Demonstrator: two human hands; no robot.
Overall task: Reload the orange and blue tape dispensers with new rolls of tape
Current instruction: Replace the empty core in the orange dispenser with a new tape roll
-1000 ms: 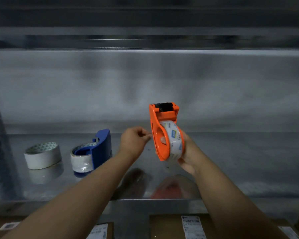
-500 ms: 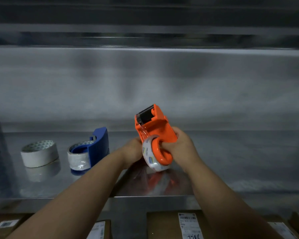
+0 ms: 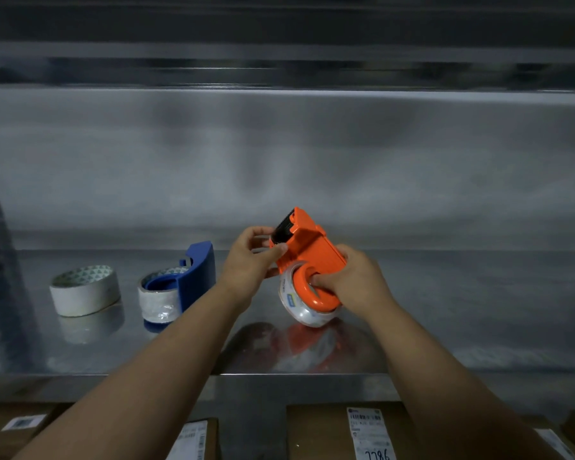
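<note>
The steel counter (image 3: 445,310) carries the blue dispenser (image 3: 196,277), with a spare roll (image 3: 85,290) to its left. I hold the orange dispenser (image 3: 307,250), clear roll (image 3: 307,313) fitted, mid-counter. My right hand (image 3: 356,280) curls its fingers through the ring, and my left hand (image 3: 246,263) pinches the cutter end.

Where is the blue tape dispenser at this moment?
In the head view, the blue tape dispenser stands on the metal shelf, left of centre, between the loose tape roll on its left and the left hand.

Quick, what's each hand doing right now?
Left hand: pinches the orange dispenser at its cutter end.
Right hand: grips the same dispenser's ring handle.
</note>
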